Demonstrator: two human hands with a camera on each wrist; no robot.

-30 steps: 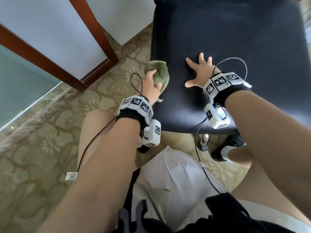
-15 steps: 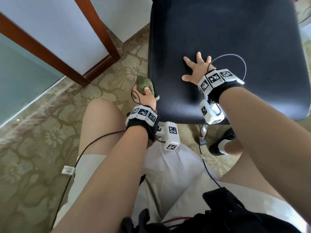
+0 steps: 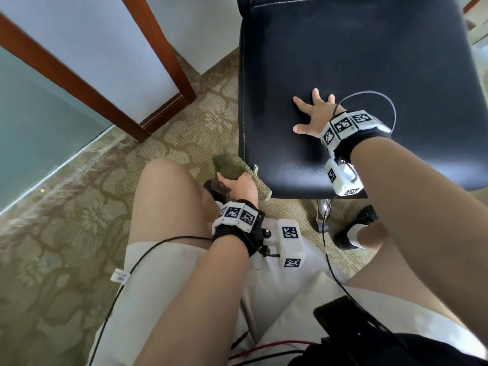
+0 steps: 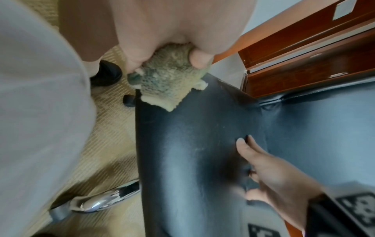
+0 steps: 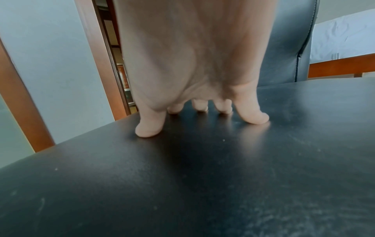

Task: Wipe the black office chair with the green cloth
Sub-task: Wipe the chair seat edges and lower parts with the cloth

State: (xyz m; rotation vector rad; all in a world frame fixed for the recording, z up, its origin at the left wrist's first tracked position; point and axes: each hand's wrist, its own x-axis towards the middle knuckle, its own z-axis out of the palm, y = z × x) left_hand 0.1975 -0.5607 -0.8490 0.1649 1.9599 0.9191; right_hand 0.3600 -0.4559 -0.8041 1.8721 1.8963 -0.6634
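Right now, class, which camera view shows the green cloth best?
The left wrist view: the green cloth fills the near frame, bunched in the left hand at the seat's corner. The head view shows it smaller, partly hidden by that hand. The right wrist view does not show it.

1. The black office chair point(image 3: 356, 75) has a smooth, glossy leather-like seat with stitched seams; its upright backrest point(image 5: 288, 44) rises behind the seat, and a chrome base leg point(image 4: 105, 198) shows beneath
2. The green cloth point(image 3: 232, 169) is fuzzy terry, bunched into a wad, pressed against the seat's front-left corner edge point(image 4: 170, 83)
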